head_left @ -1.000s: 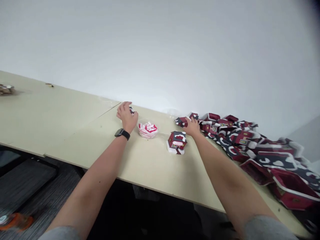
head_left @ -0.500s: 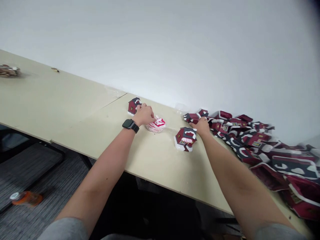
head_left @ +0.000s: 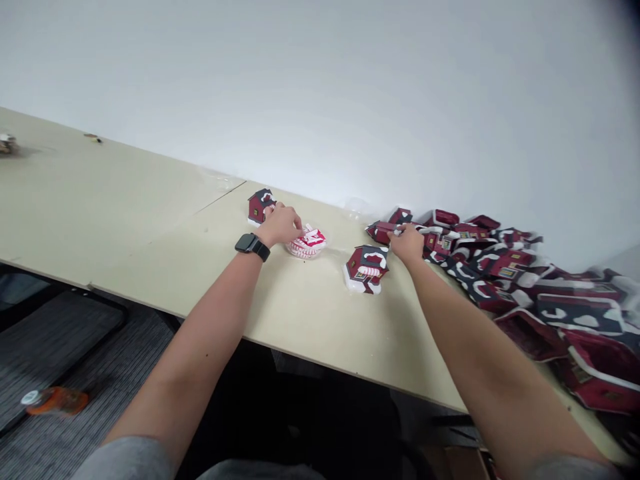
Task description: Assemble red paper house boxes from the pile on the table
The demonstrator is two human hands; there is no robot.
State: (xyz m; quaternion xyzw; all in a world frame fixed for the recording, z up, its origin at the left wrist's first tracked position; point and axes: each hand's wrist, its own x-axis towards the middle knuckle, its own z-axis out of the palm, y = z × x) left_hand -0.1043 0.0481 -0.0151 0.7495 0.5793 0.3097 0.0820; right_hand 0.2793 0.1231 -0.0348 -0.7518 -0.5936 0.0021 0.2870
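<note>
My left hand (head_left: pixel 281 225), with a black watch on the wrist, rests closed at the rim of a clear dish of red-and-white pieces (head_left: pixel 307 241); what its fingers hold is hidden. A small red house box (head_left: pixel 259 205) stands just behind that hand. My right hand (head_left: pixel 407 242) is closed on a flat red-and-black box piece (head_left: pixel 382 231) at the near end of a pile of such pieces (head_left: pixel 505 280). A finished house box (head_left: pixel 367 269) stands on the table between my two hands.
The beige table (head_left: pixel 150 233) runs along a white wall. Small objects (head_left: pixel 6 143) lie at its far left. The pile of flat boxes covers the table's right end. An orange bottle (head_left: pixel 53 400) lies on the grey carpet below.
My left hand let go of the small house box by the wall and moved right to the dish. My right hand stayed at the pile's end, gripping a flat piece.
</note>
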